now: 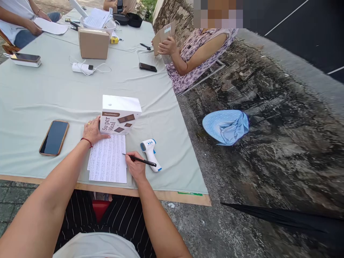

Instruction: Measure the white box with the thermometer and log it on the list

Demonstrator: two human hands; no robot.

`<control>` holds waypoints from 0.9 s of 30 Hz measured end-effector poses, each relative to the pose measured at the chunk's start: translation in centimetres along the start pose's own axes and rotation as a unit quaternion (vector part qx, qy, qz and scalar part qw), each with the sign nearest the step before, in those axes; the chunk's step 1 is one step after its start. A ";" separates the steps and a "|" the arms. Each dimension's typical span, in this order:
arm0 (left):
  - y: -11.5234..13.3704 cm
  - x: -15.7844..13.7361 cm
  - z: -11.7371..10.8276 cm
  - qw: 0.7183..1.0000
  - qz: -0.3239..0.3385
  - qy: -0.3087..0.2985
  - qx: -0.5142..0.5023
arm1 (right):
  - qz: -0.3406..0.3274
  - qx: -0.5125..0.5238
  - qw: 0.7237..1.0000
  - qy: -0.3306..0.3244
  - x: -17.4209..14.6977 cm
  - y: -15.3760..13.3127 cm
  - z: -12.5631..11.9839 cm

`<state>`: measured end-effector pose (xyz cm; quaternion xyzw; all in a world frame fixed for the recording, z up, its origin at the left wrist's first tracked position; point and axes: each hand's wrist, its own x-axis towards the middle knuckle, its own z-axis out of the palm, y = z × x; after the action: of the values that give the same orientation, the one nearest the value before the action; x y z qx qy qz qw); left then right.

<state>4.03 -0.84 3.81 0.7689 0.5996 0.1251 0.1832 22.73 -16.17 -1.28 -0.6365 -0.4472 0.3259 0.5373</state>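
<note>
Here, paper between left hand, spread beside box, and right hand, pinching pen.

Bare forearms stretched forward;
bare left hand spread, thumb extended rightward; bare right hand curled, fingertips pinched.

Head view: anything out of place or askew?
The hat looks out of place: it lies off the table, on the dark, rough surface to the right. The papers are slightly askew, edges not lined up at left. Nothing looks spilled.
</note>
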 end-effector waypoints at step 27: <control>0.1 -0.1 -0.1 1.000 0.003 0.000 -0.012 | -0.012 -0.019 1.000 -0.002 0.0 0.1 0.0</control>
<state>4.02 -0.92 3.90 0.7686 0.5958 0.1327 0.1917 22.75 -16.16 -1.42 -0.6404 -0.4619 0.3127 0.5280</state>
